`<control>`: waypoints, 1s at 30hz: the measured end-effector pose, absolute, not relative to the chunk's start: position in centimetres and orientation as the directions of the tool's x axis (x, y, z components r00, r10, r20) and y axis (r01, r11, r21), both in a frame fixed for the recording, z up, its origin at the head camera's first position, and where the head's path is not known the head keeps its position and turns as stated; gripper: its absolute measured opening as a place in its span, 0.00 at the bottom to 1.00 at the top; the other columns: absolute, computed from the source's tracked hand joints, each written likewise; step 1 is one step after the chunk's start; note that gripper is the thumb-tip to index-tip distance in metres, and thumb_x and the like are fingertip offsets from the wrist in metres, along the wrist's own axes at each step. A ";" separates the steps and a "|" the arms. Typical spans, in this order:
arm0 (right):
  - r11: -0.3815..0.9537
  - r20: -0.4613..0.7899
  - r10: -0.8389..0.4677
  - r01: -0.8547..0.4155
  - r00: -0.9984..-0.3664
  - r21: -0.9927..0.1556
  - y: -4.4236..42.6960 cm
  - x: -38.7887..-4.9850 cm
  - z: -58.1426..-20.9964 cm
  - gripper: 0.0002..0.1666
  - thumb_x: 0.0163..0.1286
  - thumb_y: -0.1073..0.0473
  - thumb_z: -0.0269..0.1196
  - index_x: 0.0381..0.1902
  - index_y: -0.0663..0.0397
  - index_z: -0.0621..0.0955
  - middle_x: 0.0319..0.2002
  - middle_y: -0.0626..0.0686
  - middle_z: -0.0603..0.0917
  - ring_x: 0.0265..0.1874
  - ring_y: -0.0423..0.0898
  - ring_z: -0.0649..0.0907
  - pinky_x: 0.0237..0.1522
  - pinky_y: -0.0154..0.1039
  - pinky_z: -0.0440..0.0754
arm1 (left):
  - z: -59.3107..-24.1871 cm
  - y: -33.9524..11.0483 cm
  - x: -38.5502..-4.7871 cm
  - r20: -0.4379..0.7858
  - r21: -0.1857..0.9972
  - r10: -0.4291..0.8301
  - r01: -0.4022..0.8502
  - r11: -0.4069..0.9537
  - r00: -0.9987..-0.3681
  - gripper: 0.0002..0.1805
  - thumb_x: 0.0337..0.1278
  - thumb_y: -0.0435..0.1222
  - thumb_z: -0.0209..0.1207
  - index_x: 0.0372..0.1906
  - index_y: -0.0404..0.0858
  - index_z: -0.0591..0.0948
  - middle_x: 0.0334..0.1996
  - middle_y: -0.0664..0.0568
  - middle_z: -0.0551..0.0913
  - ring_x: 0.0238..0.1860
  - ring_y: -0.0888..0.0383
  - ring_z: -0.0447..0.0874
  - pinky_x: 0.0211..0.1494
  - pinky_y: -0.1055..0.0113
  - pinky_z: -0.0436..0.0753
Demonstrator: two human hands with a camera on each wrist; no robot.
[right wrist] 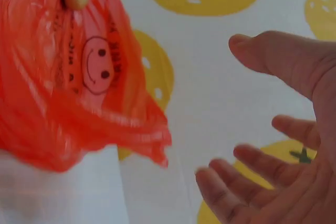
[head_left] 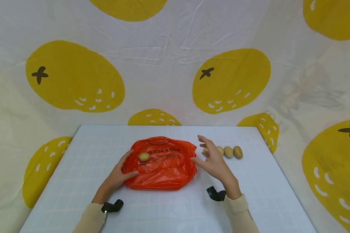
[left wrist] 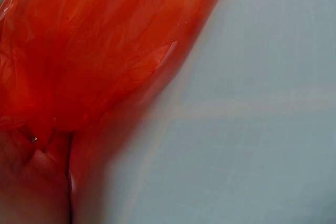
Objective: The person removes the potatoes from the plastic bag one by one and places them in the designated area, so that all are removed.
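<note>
A crumpled red plastic bag point(head_left: 166, 173) with dark print lies on the white table. One small potato point(head_left: 144, 157) rests on the bag's left part; it also appears in the right wrist view. My left hand point(head_left: 116, 174) touches the bag's left end, thumb and fingers spread apart. The left wrist view shows red plastic covering part of this hand, and its fingertips are hidden. Past the bag's right edge, my right hand point(head_left: 214, 161) hovers with spread, slightly bent fingers and holds nothing. Several potatoes point(head_left: 228, 152) stand in a row beyond it, some partly hidden by the hand.
The white table point(head_left: 175, 210) extends around the bag, and its far edge meets a hanging cloth point(head_left: 163, 87) printed with large yellow fruit. Dark devices point(head_left: 112, 206) are strapped to both wrists.
</note>
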State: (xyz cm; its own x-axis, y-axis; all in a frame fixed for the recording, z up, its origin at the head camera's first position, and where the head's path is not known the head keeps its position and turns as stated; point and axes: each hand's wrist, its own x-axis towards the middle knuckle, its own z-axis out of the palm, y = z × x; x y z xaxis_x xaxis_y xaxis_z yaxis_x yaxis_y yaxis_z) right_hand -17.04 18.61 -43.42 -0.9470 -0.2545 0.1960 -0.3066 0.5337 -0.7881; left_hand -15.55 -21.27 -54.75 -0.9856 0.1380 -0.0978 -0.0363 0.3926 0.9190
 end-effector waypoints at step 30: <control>0.462 0.121 -0.635 -0.500 -0.763 -0.733 6.6 -17.2 -44.0 0.47 0.67 0.42 0.71 0.78 0.41 0.64 0.72 0.48 0.67 0.68 0.47 0.73 0.66 0.49 0.80 | -54.4 -21.2 -15.4 -0.087 0.927 0.145 -0.027 0.374 -0.986 0.53 0.59 0.43 0.71 0.83 0.54 0.52 0.83 0.43 0.49 0.81 0.35 0.47 0.75 0.30 0.61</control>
